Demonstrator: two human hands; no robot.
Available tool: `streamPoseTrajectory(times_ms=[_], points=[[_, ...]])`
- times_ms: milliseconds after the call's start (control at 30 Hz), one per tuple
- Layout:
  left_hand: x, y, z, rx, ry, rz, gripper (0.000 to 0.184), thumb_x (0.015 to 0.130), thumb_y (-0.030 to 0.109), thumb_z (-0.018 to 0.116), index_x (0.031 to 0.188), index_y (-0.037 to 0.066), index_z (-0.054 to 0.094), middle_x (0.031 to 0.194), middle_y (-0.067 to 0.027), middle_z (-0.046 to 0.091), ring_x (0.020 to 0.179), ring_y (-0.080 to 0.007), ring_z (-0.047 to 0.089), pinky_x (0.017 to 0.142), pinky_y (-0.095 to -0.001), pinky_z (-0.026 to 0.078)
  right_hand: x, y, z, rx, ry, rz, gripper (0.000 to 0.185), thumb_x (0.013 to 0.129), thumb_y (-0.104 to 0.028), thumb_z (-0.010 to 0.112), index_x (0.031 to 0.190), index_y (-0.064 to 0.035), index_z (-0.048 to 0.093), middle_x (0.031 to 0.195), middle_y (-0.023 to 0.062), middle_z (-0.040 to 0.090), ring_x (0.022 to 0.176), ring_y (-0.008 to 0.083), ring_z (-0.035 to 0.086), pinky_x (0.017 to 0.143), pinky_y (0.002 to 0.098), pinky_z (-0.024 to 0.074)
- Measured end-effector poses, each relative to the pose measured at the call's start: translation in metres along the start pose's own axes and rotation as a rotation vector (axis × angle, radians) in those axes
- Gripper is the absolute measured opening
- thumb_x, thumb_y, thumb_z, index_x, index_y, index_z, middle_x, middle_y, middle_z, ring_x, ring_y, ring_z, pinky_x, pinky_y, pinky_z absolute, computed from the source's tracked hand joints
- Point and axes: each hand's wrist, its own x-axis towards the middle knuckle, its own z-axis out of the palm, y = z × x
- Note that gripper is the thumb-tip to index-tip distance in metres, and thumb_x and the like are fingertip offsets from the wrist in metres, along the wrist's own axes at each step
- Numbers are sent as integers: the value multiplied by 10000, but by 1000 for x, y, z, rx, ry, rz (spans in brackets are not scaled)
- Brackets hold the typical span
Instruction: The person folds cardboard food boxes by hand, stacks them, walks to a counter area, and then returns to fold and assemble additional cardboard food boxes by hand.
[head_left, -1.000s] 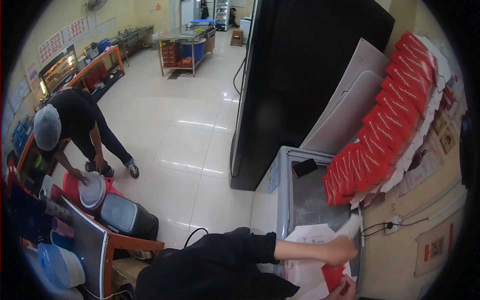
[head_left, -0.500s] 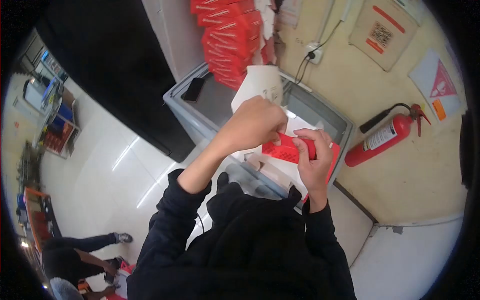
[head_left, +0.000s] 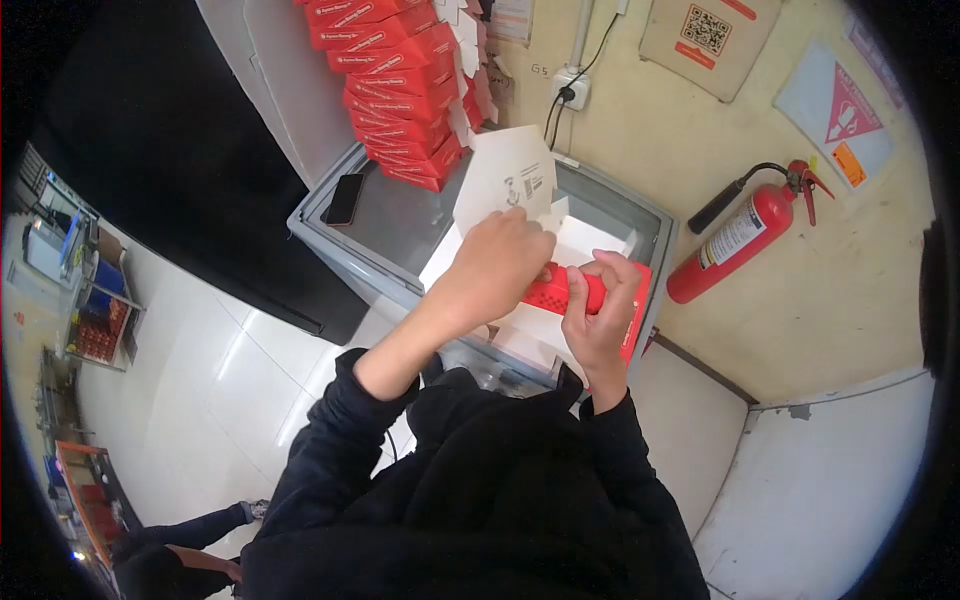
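A partly folded cardboard box, red outside and white inside, lies on the grey lid of a chest; its white flap [head_left: 507,178] with small print stands up at the far side. My left hand [head_left: 490,268] is closed in a fist, its fingertips at the left end of the box's red side panel [head_left: 548,291]. Around the right end of that panel, my right hand [head_left: 603,318] is curled, thumb on the near face and fingers behind. Part of the panel is hidden by both hands.
Left of the box rises a tall stack of red boxes [head_left: 405,100]. A dark phone [head_left: 344,199] lies at the chest's left corner. On the right wall hangs a fire extinguisher [head_left: 735,240]. Another person [head_left: 180,565] is at the lower left.
My head view has shifted, so the stack, phone and extinguisher appear further left. Both hands remain on the red panel, and more of the raised white flap shows.
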Motion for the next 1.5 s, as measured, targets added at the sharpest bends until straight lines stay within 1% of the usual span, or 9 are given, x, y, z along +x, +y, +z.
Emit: streamPoseTrajectory(times_ms=[333, 500, 633, 800, 933, 1100, 1167, 1300, 1500], points=[[11, 11, -19, -85, -286, 41, 266, 759, 155, 706, 984, 15, 670, 987, -187, 662, 1003, -336, 605, 843, -411, 483, -18, 3, -1, 78, 142, 66, 379, 842, 40, 656, 1171, -38, 484, 884, 112, 554, 858, 280, 517, 869, 397, 394], [-20, 62, 29, 177, 190, 81, 680, 734, 103, 685, 1347, -69, 448, 1256, -209, 529, 1185, -360, 533, 1047, -452, 420, -18, 1, -11, -155, 153, -71, 286, 909, -9, 594, 1155, 3, 451, 1044, 119, 467, 984, 271, 516, 851, 408, 438], [-51, 32, 37, 25, 345, -101, 512, 785, 94, 594, 1277, -36, 541, 1203, -191, 570, 1174, -339, 548, 1073, -465, 400, -8, -21, -1, -125, 304, 117, 569, 939, -196, 596, 1366, 24, 291, 1357, 224, 398, 1234, 374, 450, 1080, 467, 329], [-135, -13, 67, -30, 382, -44, 351, 816, 60, 646, 1164, 23, 611, 1253, -183, 578, 1213, -357, 546, 1078, -527, 387, -17, 9, -10, 1655, -209, 1262, 652, 953, -192, 586, 1475, -48, 224, 1497, 206, 306, 1325, 336, 430, 1063, 507, 394], [-158, -21, 64, -116, 140, -178, 455, 834, 139, 702, 1254, 32, 561, 1341, -188, 526, 1302, -364, 467, 1097, -512, 357, -23, 7, 28, 1009, -244, 1072, 769, 924, -154, 645, 1497, -50, 143, 1478, 200, 311, 1280, 315, 465, 998, 492, 466], [-129, -51, 21, -1086, 355, -554, 627, 897, 287, 675, 1421, 55, 421, 1417, -185, 465, 1326, -363, 440, 1067, -396, 391, -57, 12, 118, 452, -66, 559, 954, 768, -70, 796, 1460, -31, 141, 1428, 208, 308, 1304, 331, 390, 1031, 467, 406], [-102, -60, -3, -1452, 349, -326, 583, 919, 264, 630, 1422, 49, 428, 1340, -206, 526, 1223, -354, 541, 1027, -382, 432, -67, 24, 145, 335, -180, 251, 920, 802, -176, 786, 1446, -17, 148, 1437, 208, 293, 1292, 343, 387, 1051, 491, 368], [-95, -82, -55, -943, 163, -337, 436, 910, 173, 589, 1311, 17, 521, 1084, -226, 639, 998, -312, 651, 872, -388, 495, -59, 42, 200, 309, -200, -111, 852, 858, -272, 722, 1458, -27, 168, 1398, 223, 340, 1308, 298, 390, 1061, 424, 364], [-150, -174, -44, -814, -120, -418, 203, 868, 106, 589, 1027, -13, 628, 836, -193, 676, 804, -286, 665, 698, -413, 484, -1, 1, 204, 754, -314, 486, 540, 1027, -375, 452, 1378, 21, 342, 1322, 183, 437, 1228, 304, 456, 1052, 433, 372]])
